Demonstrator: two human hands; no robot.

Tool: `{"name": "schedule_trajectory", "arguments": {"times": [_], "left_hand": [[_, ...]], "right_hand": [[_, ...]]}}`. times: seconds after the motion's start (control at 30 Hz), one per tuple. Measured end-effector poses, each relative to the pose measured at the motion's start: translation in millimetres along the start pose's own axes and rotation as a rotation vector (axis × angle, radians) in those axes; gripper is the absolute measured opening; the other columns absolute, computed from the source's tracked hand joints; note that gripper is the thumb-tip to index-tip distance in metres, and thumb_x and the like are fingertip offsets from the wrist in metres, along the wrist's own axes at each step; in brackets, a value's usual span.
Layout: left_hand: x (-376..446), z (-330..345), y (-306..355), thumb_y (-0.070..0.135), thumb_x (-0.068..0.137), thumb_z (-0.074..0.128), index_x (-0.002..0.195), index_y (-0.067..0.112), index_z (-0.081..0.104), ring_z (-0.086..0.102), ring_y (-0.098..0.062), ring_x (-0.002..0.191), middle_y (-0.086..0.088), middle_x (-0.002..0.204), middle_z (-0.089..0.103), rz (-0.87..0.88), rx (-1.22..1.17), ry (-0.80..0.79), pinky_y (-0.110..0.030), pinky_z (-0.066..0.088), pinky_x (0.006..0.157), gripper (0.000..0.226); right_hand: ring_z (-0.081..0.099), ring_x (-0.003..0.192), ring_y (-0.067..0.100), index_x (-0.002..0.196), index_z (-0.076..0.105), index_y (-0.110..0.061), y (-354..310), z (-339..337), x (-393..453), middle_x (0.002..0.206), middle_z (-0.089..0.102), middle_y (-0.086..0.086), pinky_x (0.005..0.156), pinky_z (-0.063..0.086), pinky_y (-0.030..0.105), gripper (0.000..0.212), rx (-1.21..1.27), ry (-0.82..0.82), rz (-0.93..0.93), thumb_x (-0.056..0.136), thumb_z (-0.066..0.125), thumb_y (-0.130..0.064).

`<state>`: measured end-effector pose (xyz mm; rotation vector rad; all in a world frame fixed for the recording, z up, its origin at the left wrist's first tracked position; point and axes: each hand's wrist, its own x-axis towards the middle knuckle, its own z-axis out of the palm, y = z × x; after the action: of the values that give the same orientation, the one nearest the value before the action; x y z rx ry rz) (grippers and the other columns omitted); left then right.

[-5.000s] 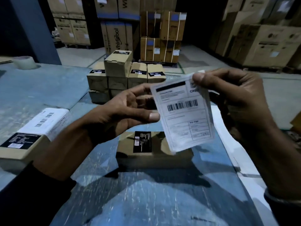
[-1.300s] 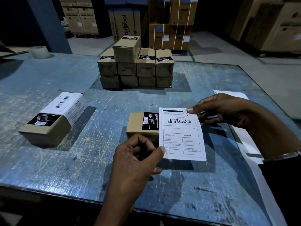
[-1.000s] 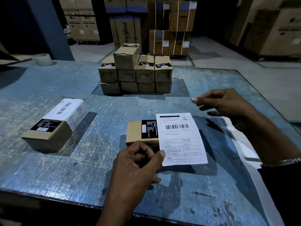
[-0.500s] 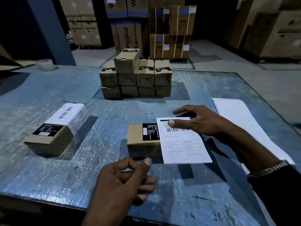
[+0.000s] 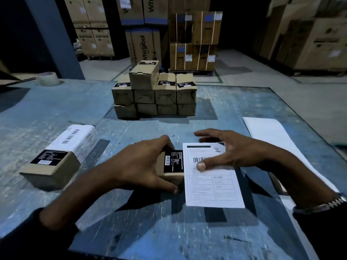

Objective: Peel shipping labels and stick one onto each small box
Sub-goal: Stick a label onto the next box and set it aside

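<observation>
Gripping the small box (image 5: 170, 166), left hand (image 5: 139, 164) steadies it; right hand (image 5: 231, 152), fingers spread, presses the label (image 5: 212, 182). One labelled box (image 5: 58, 158) sits beyond the left hand, the stack (image 5: 154, 94) ahead unlabelled.

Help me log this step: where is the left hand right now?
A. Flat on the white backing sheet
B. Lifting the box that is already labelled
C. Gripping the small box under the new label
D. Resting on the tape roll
C: the left hand curls round the small box from its left end, while the right hand presses the shipping label onto it.
</observation>
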<state>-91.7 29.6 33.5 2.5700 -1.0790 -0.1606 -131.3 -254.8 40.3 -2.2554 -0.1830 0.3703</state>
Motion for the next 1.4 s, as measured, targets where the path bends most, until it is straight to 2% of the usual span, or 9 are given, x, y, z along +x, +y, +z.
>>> {"name": "schedule_trajectory", "arguments": {"times": [0.2,0.33,0.5,0.63,0.77,0.87,0.93,1.27,1.4], "left_hand": [[20,11,-12,0.068,0.057,0.087,0.114,0.04,0.049,0.065,-0.003,0.093,0.02,0.108,0.067,0.095,-0.159,0.062,-0.04,0.056,0.078,0.075],[18,29,-18,0.049,0.066,0.094,0.123,0.033,0.056,0.069,-0.008,0.1,0.017,0.113,0.069,0.181,-0.289,0.189,-0.04,0.057,0.082,0.07],[20,32,-23,0.052,0.068,0.091,0.126,0.033,0.056,0.069,-0.008,0.098,0.017,0.113,0.068,0.218,-0.292,0.212,-0.04,0.057,0.08,0.071],[19,32,-23,0.059,0.067,0.09,0.128,0.036,0.056,0.068,-0.005,0.1,0.021,0.115,0.067,0.214,-0.234,0.232,-0.038,0.057,0.079,0.073],[19,28,-29,0.063,0.066,0.086,0.127,0.038,0.057,0.067,-0.004,0.101,0.021,0.116,0.067,0.151,-0.166,0.317,-0.04,0.057,0.079,0.072],[20,28,-36,0.062,0.065,0.085,0.124,0.039,0.057,0.067,-0.003,0.096,0.02,0.112,0.068,0.072,-0.177,0.365,-0.039,0.058,0.076,0.07],[21,27,-37,0.067,0.062,0.079,0.123,0.041,0.056,0.067,-0.003,0.095,0.02,0.111,0.068,0.047,-0.178,0.373,-0.037,0.057,0.075,0.071],[19,29,-32,0.078,0.06,0.078,0.123,0.046,0.052,0.065,0.001,0.094,0.026,0.114,0.068,-0.03,-0.13,0.368,-0.035,0.058,0.076,0.075],[19,30,-29,0.08,0.058,0.071,0.125,0.046,0.049,0.063,0.0,0.094,0.025,0.117,0.066,-0.05,-0.102,0.351,-0.028,0.055,0.076,0.078]], "right_hand": [[0.068,0.116,0.004,0.133,0.065,-0.042,3,1,6,0.128,0.072,-0.014,0.091,0.055,0.028,0.084,0.07,0.263,0.052,0.057,0.088,-0.07],[0.049,0.135,0.001,0.145,0.054,-0.051,-3,2,2,0.144,0.058,-0.023,0.104,0.042,0.033,0.105,-0.142,0.245,0.033,0.049,0.084,-0.082],[0.054,0.13,0.0,0.141,0.06,-0.046,-8,4,6,0.139,0.062,-0.021,0.104,0.046,0.033,0.103,-0.229,0.456,0.04,0.048,0.08,-0.085],[0.045,0.142,0.005,0.145,0.058,-0.041,-23,15,-2,0.147,0.057,-0.017,0.118,0.041,0.043,0.087,-0.375,0.596,-0.111,0.068,0.071,-0.08],[0.019,0.157,-0.005,0.164,0.036,-0.038,-49,42,-9,0.172,0.026,-0.017,0.129,0.024,0.035,0.071,-0.448,0.452,-0.182,0.102,0.037,-0.073],[0.002,0.158,-0.01,0.169,0.018,-0.039,-53,65,-12,0.176,0.011,-0.02,0.125,0.0,0.015,0.072,-0.599,0.283,-0.167,0.105,0.013,-0.071],[-0.011,0.156,-0.012,0.17,0.007,-0.039,-51,73,-10,0.176,0.0,-0.021,0.125,-0.009,0.016,0.074,-0.648,0.195,-0.14,0.104,0.005,-0.073],[-0.026,0.156,-0.001,0.166,-0.02,-0.025,-37,38,-15,0.173,-0.026,-0.009,0.128,-0.016,0.028,0.099,-0.684,0.15,0.181,0.087,-0.011,-0.084],[-0.032,0.152,-0.006,0.164,-0.024,-0.032,-40,33,-17,0.17,-0.031,-0.015,0.128,-0.019,0.028,0.098,-0.676,0.272,0.13,0.083,-0.017,-0.088]]}}
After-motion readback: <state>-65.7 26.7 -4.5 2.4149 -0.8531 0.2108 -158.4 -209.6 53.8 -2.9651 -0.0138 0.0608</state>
